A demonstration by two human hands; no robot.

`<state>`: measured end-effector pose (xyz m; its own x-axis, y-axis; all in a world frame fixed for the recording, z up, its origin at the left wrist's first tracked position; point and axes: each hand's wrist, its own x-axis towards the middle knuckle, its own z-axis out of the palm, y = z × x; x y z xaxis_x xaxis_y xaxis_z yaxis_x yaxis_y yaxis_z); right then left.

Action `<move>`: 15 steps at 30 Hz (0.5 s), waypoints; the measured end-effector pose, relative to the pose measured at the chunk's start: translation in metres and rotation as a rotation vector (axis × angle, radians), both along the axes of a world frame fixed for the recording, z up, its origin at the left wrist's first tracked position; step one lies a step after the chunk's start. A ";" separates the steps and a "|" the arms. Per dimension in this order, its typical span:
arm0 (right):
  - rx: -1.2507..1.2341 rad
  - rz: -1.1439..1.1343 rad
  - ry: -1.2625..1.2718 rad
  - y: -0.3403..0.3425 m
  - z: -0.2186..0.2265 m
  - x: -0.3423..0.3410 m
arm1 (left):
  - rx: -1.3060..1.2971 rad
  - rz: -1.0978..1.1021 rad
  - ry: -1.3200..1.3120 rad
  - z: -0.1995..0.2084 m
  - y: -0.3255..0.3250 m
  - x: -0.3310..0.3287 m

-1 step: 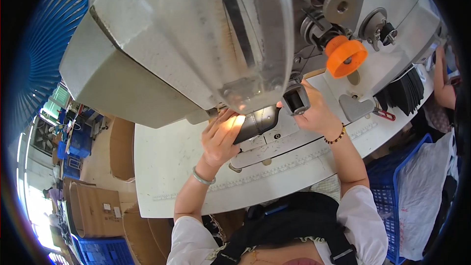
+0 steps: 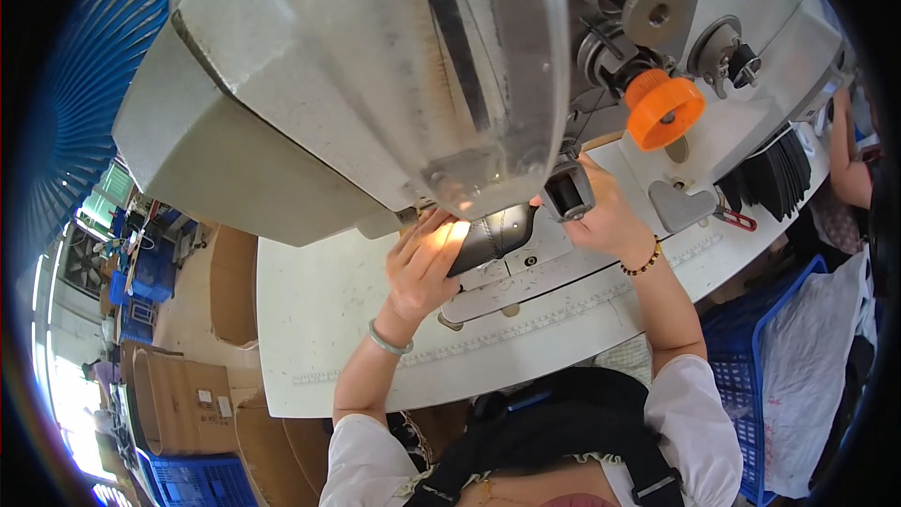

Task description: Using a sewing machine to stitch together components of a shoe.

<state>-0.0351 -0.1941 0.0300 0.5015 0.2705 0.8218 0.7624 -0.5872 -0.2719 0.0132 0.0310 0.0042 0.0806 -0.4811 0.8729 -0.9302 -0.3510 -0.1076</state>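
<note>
A black, leather-like piece with a stitched seam (image 2: pixel 493 237) lies beneath the sewing machine's head (image 2: pixel 300 122), lit by a small lamp. My left hand (image 2: pixel 424 258) is closed on its left end, fingers side by side on top and the thumb out of sight. From the other side my right hand (image 2: pixel 608 218) reaches in, a fingertip at the piece's right end. A dark roller-like machine part (image 2: pixel 567 193) covers most of the right fingers. The needle area is hidden behind the clear shield (image 2: pixel 488 169).
An orange knob (image 2: pixel 664 111) sticks out of the machine. Right of my hand lie a grey heart-shaped plate (image 2: pixel 679 206), a red-handled tool (image 2: pixel 736 218) and stacked black pieces (image 2: pixel 771 178). Blue crates (image 2: pixel 741 357) and cardboard boxes (image 2: pixel 183 399) flank the white table (image 2: pixel 319 319). Another person's arm (image 2: pixel 847 164) shows far right.
</note>
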 end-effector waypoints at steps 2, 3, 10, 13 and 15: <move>0.007 0.009 0.009 0.000 0.000 0.001 | 0.005 0.001 0.002 0.000 0.000 -0.001; 0.032 0.021 0.003 0.001 0.000 0.001 | 0.012 0.004 0.005 0.001 0.000 -0.001; 0.125 0.073 0.045 -0.001 0.003 0.001 | 0.017 0.046 0.047 -0.001 0.001 0.000; 0.110 0.055 0.034 0.000 0.004 0.002 | -0.012 0.031 -0.009 -0.002 0.002 0.002; 0.105 0.050 0.032 0.001 0.004 0.003 | 0.020 0.062 0.018 -0.002 0.003 0.002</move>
<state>-0.0320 -0.1932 0.0338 0.5157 0.2094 0.8308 0.7802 -0.5155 -0.3544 0.0152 0.0341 0.0025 0.1263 -0.4918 0.8615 -0.9086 -0.4058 -0.0985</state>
